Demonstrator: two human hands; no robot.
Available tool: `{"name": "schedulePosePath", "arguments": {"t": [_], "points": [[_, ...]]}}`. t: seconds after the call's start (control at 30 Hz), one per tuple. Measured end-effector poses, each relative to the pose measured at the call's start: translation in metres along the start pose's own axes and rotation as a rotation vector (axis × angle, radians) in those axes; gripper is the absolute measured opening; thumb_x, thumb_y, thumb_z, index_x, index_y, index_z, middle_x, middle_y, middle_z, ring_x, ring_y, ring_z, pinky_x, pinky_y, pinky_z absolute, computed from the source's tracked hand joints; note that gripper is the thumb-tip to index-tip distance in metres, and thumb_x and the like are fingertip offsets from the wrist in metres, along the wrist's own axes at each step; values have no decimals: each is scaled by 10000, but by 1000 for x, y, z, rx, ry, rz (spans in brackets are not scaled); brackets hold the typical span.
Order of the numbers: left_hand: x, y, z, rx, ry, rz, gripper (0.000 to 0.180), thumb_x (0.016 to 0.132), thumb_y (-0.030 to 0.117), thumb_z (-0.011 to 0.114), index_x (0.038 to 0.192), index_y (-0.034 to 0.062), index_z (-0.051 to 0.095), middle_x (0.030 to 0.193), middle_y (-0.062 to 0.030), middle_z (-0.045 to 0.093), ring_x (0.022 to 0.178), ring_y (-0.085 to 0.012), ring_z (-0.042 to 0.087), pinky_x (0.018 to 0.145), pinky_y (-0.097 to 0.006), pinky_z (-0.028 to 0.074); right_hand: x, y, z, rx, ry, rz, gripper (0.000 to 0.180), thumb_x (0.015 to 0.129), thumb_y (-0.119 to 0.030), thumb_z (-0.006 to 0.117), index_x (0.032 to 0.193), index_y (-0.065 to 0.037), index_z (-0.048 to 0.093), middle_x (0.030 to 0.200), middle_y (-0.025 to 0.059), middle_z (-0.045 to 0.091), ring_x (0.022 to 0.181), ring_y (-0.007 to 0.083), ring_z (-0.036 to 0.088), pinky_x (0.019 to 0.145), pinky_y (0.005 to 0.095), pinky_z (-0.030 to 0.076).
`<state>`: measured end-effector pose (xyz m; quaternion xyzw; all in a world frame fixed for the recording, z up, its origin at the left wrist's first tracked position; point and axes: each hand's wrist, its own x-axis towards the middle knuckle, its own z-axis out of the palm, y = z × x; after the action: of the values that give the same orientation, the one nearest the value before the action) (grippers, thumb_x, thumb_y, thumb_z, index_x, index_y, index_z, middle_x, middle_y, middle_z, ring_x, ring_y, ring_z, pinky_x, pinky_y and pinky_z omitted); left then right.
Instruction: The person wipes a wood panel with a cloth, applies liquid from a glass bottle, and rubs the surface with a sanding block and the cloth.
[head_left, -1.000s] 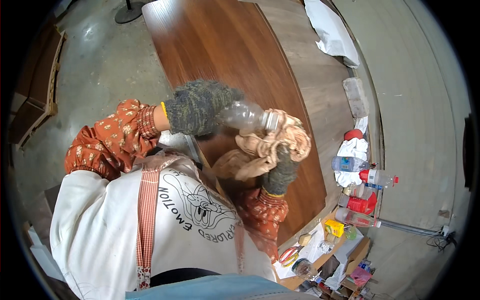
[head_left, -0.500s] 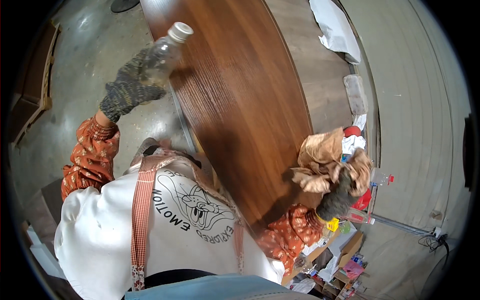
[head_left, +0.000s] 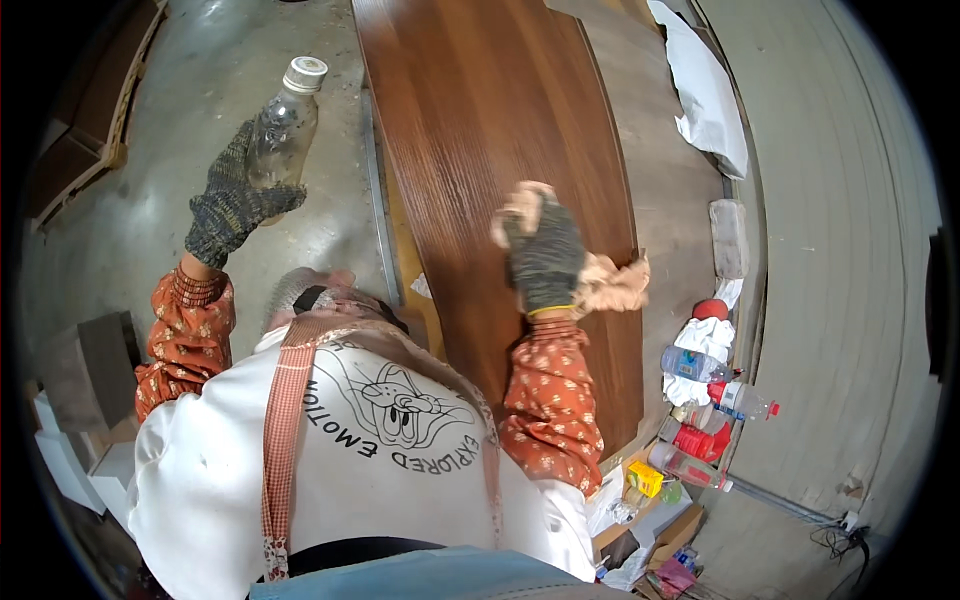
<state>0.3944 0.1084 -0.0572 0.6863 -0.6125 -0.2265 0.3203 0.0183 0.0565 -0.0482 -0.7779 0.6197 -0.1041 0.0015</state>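
Observation:
My left hand (head_left: 230, 205), in a dark knitted glove, is wrapped round a clear plastic bottle (head_left: 284, 135) with a white cap. It holds the bottle up, cap end away from me, left of a glossy brown wood-grain board (head_left: 470, 100). My gloved right hand (head_left: 545, 255) is over the right-hand part of the board, closed on a crumpled tan cloth (head_left: 612, 284). Folds of the cloth stick out beyond the fingertips and to the right of the wrist. Motion blurs the cloth, and I cannot tell how firmly it touches the board.
Along the right edge lie several plastic bottles (head_left: 690, 466), a white cloth (head_left: 703, 340), a wrapped block (head_left: 729, 238) and a white sheet (head_left: 705, 90). A box of odds and ends (head_left: 672, 540) stands at the lower right. Cartons (head_left: 90, 370) stand on the left.
My right hand has carried the tan cloth from the clutter at the right to over the board. My left hand has drawn the bottle leftward, off the board's edge.

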Motion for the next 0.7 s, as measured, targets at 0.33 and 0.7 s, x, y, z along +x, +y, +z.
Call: {"name": "schedulePosePath", "arguments": {"t": [0.33, 0.7], "points": [[-7, -29, 9, -122, 113, 12, 913, 617, 299, 854, 1364, 47, 395, 1278, -129, 533, 1160, -237, 528, 984, -370, 431, 34, 55, 11, 774, -11, 215, 361, 879, -293, 529, 1141, -44, 540, 902, 85, 574, 786, 232, 574, 613, 379, 474], [1, -2, 3, -201, 173, -26, 926, 609, 297, 871, 1356, 25, 397, 1266, -139, 545, 1162, -244, 534, 985, -372, 433, 34, -70, 26, 92, -68, -348, 611, 779, -341, 668, 1278, -51, 469, 1100, 157, 539, 974, 329, 552, 791, 450, 462]]}}
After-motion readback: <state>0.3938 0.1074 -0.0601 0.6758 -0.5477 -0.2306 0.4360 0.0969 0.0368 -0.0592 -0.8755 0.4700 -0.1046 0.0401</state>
